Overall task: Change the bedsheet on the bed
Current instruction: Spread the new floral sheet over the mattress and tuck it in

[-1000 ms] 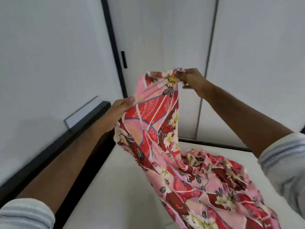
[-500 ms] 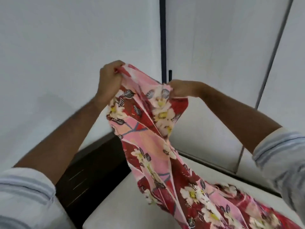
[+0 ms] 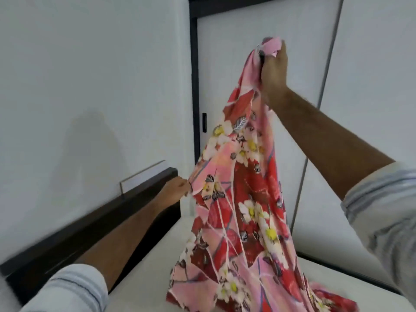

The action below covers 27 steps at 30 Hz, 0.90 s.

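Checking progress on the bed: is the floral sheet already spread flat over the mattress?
No: the floral sheet hangs bunched from the raised right hand, the bare mattress showing beside it.

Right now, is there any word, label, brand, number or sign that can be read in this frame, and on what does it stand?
None can be read.
The bedsheet held up by the right hand and the left hand bears only a flower and leaf print, no lettering.
The wall, wardrobe door, headboard and mattress carry no text.
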Each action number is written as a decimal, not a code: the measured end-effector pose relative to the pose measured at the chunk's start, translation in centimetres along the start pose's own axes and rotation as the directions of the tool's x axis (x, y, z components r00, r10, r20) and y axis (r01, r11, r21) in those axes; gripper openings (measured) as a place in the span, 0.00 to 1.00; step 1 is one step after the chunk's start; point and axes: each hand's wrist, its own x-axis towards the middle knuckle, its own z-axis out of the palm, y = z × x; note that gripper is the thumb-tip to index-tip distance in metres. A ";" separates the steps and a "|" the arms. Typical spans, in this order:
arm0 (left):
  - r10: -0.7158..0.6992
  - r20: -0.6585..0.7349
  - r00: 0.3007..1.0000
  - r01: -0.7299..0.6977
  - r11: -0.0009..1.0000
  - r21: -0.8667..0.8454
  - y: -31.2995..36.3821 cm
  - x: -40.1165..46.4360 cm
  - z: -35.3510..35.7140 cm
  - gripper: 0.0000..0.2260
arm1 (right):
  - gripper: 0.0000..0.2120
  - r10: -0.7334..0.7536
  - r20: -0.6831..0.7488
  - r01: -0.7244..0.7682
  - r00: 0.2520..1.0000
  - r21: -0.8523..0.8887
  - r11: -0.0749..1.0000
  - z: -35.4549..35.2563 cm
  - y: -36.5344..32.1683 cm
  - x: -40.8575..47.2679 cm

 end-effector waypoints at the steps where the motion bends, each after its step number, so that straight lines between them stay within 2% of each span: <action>1: -0.070 -0.072 0.995 0.052 0.972 -0.230 0.4 0.1 0.2 0.12 | 0.16 -0.052 -0.023 0.049 0.998 -0.113 0.992 -1.0 -0.1 0.0; 2: -0.159 -0.137 0.978 0.071 0.866 -0.495 1.3 -0.1 0.1 0.11 | 0.19 -0.111 -0.028 0.102 0.993 -0.227 0.969 -2.1 0.0 -0.2; 3: -0.249 -0.175 0.952 0.055 0.707 -0.705 2.0 0.1 -0.2 0.10 | 0.21 -0.167 -0.007 0.156 0.986 -0.330 0.931 -3.2 0.9 -0.1; 4: -0.298 -0.195 0.935 0.004 0.555 -0.832 2.8 0.1 -0.9 0.10 | 0.23 -0.181 0.040 0.182 0.983 -0.402 0.898 -4.2 1.7 -0.1; 5: -0.310 -0.232 0.922 -0.058 0.482 -0.874 3.8 0.2 -1.7 0.09 | 0.24 -0.156 0.095 0.182 0.983 -0.430 0.884 -4.7 2.7 -0.5; 7: -0.285 -0.320 0.904 -0.167 0.454 -0.875 5.4 0.4 -3.8 0.09 | 0.27 -0.113 0.165 0.182 0.980 -0.502 0.846 -5.4 4.6 -1.3; 10: -0.210 -0.446 0.870 -0.297 0.497 -0.815 8.0 -0.1 -7.2 0.08 | 0.31 -0.158 0.229 0.270 0.961 -0.638 0.721 -5.5 6.9 -2.7; 12: -0.050 -0.475 0.879 -0.367 0.565 -0.739 9.2 -1.3 -9.0 0.10 | 0.34 -0.185 0.256 0.309 0.949 -0.627 0.715 -4.8 7.5 -3.5; 13: 0.055 -0.439 0.897 -0.370 0.639 -0.675 9.4 -2.1 -9.7 0.08 | 0.35 -0.206 0.242 0.315 0.948 -0.631 0.709 -4.5 7.9 -3.2; 15: 0.175 -0.233 0.957 -0.264 0.859 -0.438 8.7 -4.0 -10.3 0.05 | 0.35 -0.251 0.226 0.337 0.941 -0.678 0.653 -4.0 7.7 -2.4; 16: 0.174 -0.072 0.982 -0.187 0.952 -0.242 7.2 -4.5 -10.0 0.11 | 0.35 -0.266 0.239 0.355 0.934 -0.705 0.614 -3.9 7.4 -1.8; 17: 0.127 0.095 0.987 -0.126 0.992 -0.012 5.2 -5.2 -9.4 0.16 | 0.35 -0.282 0.269 0.386 0.921 -0.721 0.575 -3.9 7.6 -1.2; 18: 0.059 0.243 0.968 -0.106 0.977 0.186 3.0 -5.9 -8.5 0.17 | 0.35 -0.286 0.313 0.422 0.905 -0.735 0.530 -3.8 7.7 -1.1; 19: -0.022 0.350 0.936 -0.092 0.947 0.306 0.6 -6.5 -7.6 0.17 | 0.35 -0.294 0.372 0.472 0.881 -0.744 0.474 -3.7 8.2 -1.0; 21: -0.134 0.405 0.905 -0.007 0.944 0.329 -4.3 -8.0 -6.0 0.20 | 0.35 -0.264 0.476 0.544 0.839 -0.755 0.367 -2.6 9.6 -1.7; 22: -0.160 0.381 0.911 0.069 0.968 0.240 -6.4 -9.1 -5.5 0.18 | 0.35 -0.244 0.485 0.543 0.839 -0.768 0.341 -1.8 10.4 -2.3; 23: -0.163 0.337 0.927 0.147 0.986 0.073 -7.9 -10.2 -5.3 0.14 | 0.36 -0.227 0.463 0.515 0.857 -0.788 0.339 -1.0 11.4 -2.8; 24: -0.143 0.264 0.954 0.191 0.967 -0.168 -8.7 -11.2 -5.1 0.12 | 0.36 -0.196 0.411 0.455 0.890 -0.816 0.355 -0.4 12.1 -3.3; 25: -0.136 0.157 0.978 0.192 0.882 -0.431 -8.9 -12.5 -5.4 0.14 | 0.37 -0.147 0.361 0.390 0.921 -0.840 0.377 0.0 13.0 -3.7; 26: -0.143 0.044 0.989 0.138 0.750 -0.647 -8.9 -13.4 -5.8 0.16 | 0.36 -0.099 0.331 0.342 0.938 -0.855 0.390 0.3 13.9 -4.0; 27: -0.155 -0.056 0.986 0.054 0.625 -0.779 -8.6 -14.2 -6.4 0.15 | 0.36 -0.051 0.321 0.314 0.946 -0.861 0.400 0.5 14.9 -4.4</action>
